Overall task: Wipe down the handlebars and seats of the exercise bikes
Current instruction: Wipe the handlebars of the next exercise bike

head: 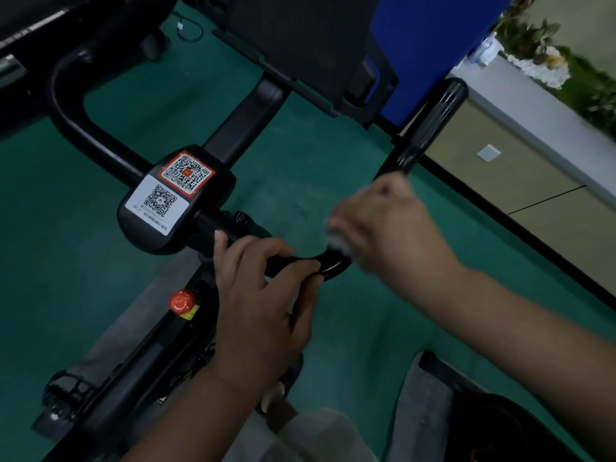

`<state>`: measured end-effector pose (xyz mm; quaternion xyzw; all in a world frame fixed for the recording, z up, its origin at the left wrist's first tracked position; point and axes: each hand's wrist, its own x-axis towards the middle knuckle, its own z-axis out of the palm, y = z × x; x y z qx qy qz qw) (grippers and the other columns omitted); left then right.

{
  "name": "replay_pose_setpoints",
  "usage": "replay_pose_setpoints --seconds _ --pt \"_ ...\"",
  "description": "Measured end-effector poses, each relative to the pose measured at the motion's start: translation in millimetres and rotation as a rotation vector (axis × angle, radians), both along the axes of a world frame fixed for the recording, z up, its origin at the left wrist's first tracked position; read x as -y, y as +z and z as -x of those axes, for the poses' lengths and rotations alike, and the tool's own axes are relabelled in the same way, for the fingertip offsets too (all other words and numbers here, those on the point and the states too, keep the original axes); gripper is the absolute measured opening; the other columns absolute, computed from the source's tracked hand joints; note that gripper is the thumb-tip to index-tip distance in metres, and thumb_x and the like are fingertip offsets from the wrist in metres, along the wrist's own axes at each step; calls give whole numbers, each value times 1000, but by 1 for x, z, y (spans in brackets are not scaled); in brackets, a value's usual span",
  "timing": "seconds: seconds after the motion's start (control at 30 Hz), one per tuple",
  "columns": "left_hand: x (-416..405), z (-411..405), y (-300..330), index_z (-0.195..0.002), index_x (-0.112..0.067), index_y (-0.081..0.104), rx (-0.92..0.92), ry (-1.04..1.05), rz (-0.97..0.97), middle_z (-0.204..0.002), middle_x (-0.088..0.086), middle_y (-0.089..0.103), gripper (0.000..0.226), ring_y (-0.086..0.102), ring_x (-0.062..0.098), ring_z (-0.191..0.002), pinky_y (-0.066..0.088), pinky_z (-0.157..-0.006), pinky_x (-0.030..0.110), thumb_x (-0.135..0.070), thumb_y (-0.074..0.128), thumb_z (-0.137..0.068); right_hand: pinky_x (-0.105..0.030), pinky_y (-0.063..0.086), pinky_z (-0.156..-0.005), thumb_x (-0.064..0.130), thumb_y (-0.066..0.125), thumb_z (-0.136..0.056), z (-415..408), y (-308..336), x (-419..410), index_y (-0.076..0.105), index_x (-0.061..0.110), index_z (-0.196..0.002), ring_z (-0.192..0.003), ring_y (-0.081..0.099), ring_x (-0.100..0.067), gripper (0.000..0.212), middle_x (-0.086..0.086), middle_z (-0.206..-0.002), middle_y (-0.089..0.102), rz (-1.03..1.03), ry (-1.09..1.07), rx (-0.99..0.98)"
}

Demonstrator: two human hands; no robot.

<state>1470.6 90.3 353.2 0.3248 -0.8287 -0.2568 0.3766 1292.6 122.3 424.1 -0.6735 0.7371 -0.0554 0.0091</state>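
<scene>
At the bend of the right handlebar, the right hand, blurred, pinches a pale cloth against the bar to wipe it; the left hand has fingers curled around the bar beside the console, likely steadying it.

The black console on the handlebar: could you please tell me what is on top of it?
Two QR-code stickers lie on the console: an orange-framed one towards the far end and a white one nearer the person. The codes are too blurred to read.
</scene>
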Motion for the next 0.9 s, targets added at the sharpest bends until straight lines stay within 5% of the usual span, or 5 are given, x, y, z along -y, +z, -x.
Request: replay_pose_setpoints --seconds 0.13,0.33,0.6,0.8,0.9 --pt "3 -4 -5 -115 -15 53 -30 21 -102 -117 8 45 37 47 33 -112 38 -99 68 -34 70 -87 -16 33 -71 54 36 -95 5 9 3 73 28 -96 -79 37 -10 45 14 -83 70 -191 85 145" --pt "7 -11 -9 -105 -16 58 -59 31 -29 -103 18 55 31 52 31 -102 37 -99 65 -26 77 -83 -17 26 -69 40 44 -94 -29 -4 5 69 23 -75 -74 32 -7 36 14 -69 65 -33 59 149" --pt "10 -15 -9 -100 -8 59 -102 14 -32 -104 12 55 25 51 25 -104 30 -115 52 -25 72 -87 -20 31 -77 59 29 -94 -15 5 -4 69 28 -100 -84 38 -14 51 18 -88 68 -162 49 126" --pt "9 -16 -5 -96 -8 69 -25 -4 -41 -107 8 51 15 50 28 -106 25 -118 49 -17 73 -84 -15 33 -85 37 54 -96 -8 -6 -23 71 16 -112 -92 54 -11 31 9 -111 70 86 92 196" --pt "4 -11 3 -94 -10 72 22 33 -82 -111 8 49 15 44 27 -110 26 -116 52 -24 68 -88 -16 33 -87 32 55 -97 25 -3 -27 69 12 -117 -100 53 -10 32 3 -124 65 244 -155 118"
